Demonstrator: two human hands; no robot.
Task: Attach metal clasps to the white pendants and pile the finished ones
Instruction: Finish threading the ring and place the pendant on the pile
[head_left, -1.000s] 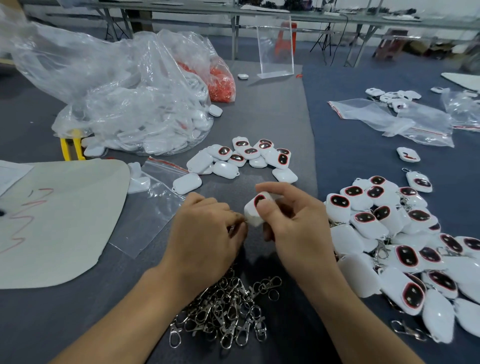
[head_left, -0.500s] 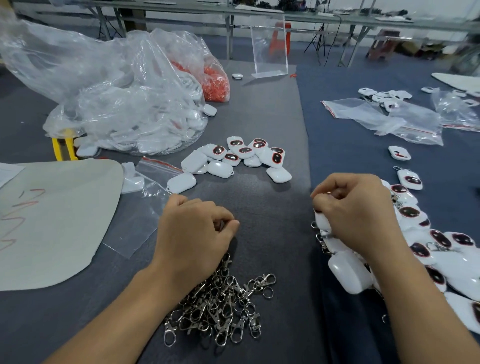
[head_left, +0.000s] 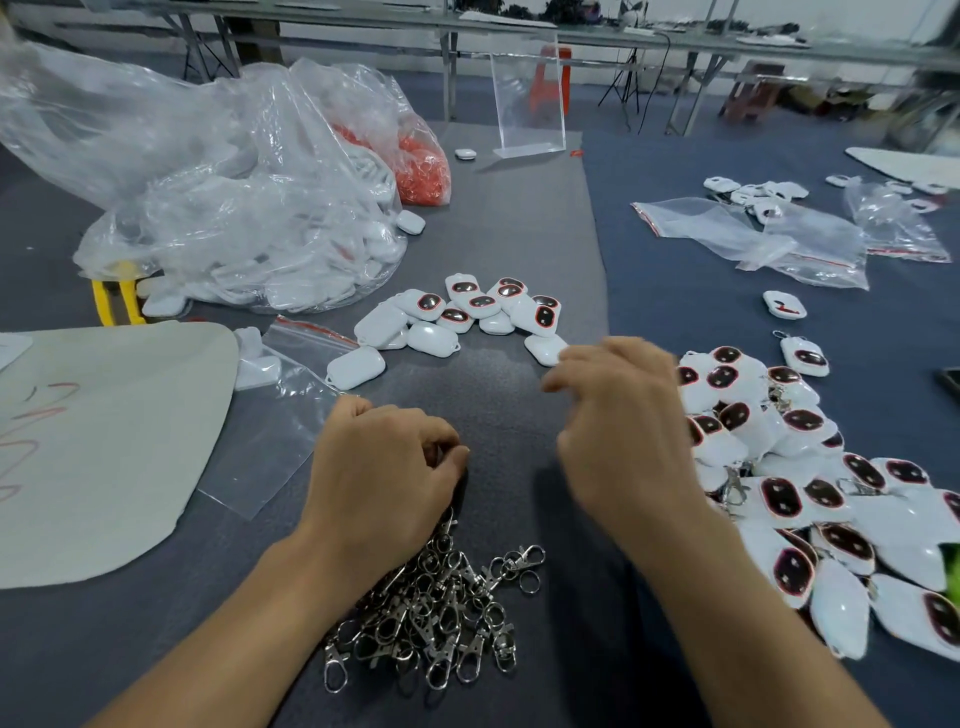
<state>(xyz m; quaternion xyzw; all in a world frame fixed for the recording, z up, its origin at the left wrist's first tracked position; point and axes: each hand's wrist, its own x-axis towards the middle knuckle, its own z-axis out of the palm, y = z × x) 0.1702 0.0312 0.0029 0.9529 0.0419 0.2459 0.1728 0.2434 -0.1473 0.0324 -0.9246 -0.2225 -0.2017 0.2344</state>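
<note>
Hands over a dark grey felt mat (head_left: 519, 405): the left hand (head_left: 384, 473) rests on the far end of a heap of silver metal swivel clasps (head_left: 441, 618), fingers curled tight and thumb against forefinger; whether a clasp is pinched inside cannot be told. The right hand (head_left: 618, 431), blurred, hovers above the mat with fingers loosely bent and nothing in them, between a small cluster of white rounded plastic pendants (head_left: 467, 317) ahead and the large pile of finished clasp-fitted white pendants (head_left: 810, 499) at its right. A crumpled clear plastic bag of white pendants (head_left: 234, 208) lies far left.
</note>
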